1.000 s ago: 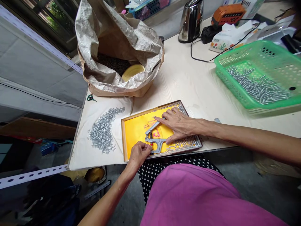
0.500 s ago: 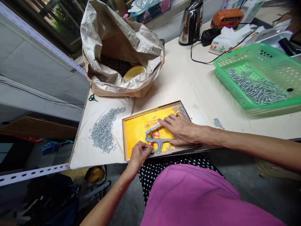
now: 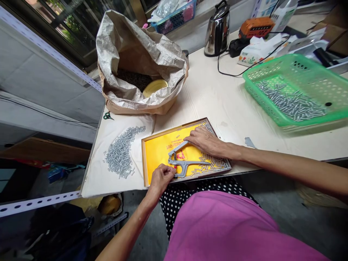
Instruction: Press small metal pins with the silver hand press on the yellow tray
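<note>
A grey hand press tool (image 3: 182, 165) with two long handles, a dark spring and a red part lies in a shallow tray (image 3: 144, 161) with a yellow bottom. My left hand (image 3: 161, 177) is closed in a pinch at the tool's lower jaw beside the red part; what lies between the fingertips is hidden. My right hand (image 3: 203, 140) rests over the end of the upper handle, fingers stretched forward and thumb hidden. The lower handle's end is uncovered. Small metal pins (image 3: 213, 164) lie loose in the tray's right part, below my right hand.
A heap of small metal pieces (image 3: 119, 152) lies left of the tray. Behind stands an open woven sack (image 3: 144, 105) holding dark pieces and a yellow lid-like disc (image 3: 154, 87). A green basket (image 3: 285, 121) of metal pins, a kettle (image 3: 216, 30) and green scissors (image 3: 108, 116) are around.
My right hand has drawn up and off the lower handle, staying by the upper one, and more pins show. My left hand holds its place at the jaw. The view has shifted slightly.
</note>
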Tool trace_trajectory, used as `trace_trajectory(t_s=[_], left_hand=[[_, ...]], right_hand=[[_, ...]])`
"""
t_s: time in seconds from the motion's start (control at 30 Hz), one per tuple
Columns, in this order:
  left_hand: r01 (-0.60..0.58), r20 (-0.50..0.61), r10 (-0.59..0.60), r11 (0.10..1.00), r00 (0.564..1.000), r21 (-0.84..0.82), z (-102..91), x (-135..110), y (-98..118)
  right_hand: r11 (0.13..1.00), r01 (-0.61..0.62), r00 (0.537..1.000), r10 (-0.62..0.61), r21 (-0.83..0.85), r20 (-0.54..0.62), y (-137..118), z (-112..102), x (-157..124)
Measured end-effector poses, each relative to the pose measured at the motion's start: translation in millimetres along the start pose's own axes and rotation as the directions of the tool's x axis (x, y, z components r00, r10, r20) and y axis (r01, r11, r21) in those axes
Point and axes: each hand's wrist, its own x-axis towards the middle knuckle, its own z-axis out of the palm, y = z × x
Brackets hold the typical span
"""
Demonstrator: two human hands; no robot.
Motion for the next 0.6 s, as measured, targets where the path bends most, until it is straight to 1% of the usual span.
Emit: trace_trajectory(t_s=[0.1, 0.27, 0.6], left_hand=[[0.001, 0.005, -0.001, 1.000, 1.000, 0.003, 0.3, 0, -1], [0.011, -0.010, -0.012, 0.999, 1.000, -0.030, 1.2, -1, -2], [0.012, -0.031, -0.013, 0.999, 0.999, -0.032, 3.2, -3, -1]], right_hand=[[0.999, 0.002, 1.000, -0.002, -0.038, 0.002, 0, 2, 2], [0.997, 0.043, 0.999, -0.042, -0.061, 0.010, -9, -3, -4], [0.994, 0.009, 0.993, 0.004, -0.108, 0.117, -27, -9, -17]])
